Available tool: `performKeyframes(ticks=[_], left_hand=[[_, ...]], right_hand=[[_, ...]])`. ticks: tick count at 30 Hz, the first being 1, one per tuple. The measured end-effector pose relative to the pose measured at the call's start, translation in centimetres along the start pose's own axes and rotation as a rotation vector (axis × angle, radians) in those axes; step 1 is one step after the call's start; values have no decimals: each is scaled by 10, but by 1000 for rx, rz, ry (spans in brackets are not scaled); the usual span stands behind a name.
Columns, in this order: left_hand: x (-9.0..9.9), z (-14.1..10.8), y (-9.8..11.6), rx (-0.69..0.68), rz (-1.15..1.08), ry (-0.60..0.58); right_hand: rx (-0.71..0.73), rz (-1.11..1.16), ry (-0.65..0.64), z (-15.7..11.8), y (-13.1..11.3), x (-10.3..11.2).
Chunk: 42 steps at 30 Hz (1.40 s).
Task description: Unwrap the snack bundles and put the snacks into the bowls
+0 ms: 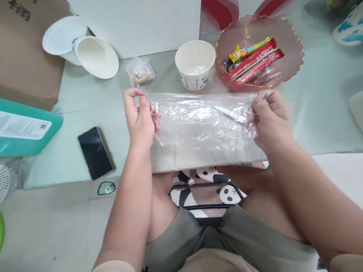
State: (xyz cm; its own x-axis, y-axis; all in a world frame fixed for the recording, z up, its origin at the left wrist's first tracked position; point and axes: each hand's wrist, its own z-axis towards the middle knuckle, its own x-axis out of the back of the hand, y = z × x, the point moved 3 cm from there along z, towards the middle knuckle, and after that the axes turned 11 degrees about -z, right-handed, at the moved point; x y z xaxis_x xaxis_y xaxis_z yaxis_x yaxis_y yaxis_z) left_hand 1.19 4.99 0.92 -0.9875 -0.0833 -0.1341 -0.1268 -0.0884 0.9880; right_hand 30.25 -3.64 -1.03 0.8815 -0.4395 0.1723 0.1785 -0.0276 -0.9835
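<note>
A clear plastic bag [195, 117] is stretched sideways between my two hands, above the table's near edge. My left hand [140, 113] pinches its left end, thumb against fingers. At the other end, my right hand [270, 115] grips the bunched plastic. A thin white strip [228, 113] shows at the bag's right part; whether it lies inside or behind I cannot tell. Just beyond the bag stands a white paper cup [195, 64] with blue print and something clear in it. Left of that cup lies a small clear packet [140, 71] with brownish contents.
A pink gold-rimmed bowl [293, 60] holds several wrapped snacks. Two paper cups lie tipped together, the nearer cup [96, 56] facing me. A phone [96, 153] lies at left near a green container [31, 128]. A cardboard box [31, 56] and white box [141, 26] stand behind.
</note>
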Motion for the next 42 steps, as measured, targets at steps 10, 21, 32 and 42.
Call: performKeyframes(ticks=[10,21,32,42], left_hand=[[8,8,-18,-10,538,26],[-6,-10,-19,-216,734,-259],[-29,-46,-4,-269,835,-702],[-37,-51,-19,-147,1011,-795]], right_hand=[[251,-745,154,-5,-9,14],[820,-1022,-585,-48,-17,-34],[624,-831,-560,-35,-18,-32],[605,-807,-590,-37,-21,-33]])
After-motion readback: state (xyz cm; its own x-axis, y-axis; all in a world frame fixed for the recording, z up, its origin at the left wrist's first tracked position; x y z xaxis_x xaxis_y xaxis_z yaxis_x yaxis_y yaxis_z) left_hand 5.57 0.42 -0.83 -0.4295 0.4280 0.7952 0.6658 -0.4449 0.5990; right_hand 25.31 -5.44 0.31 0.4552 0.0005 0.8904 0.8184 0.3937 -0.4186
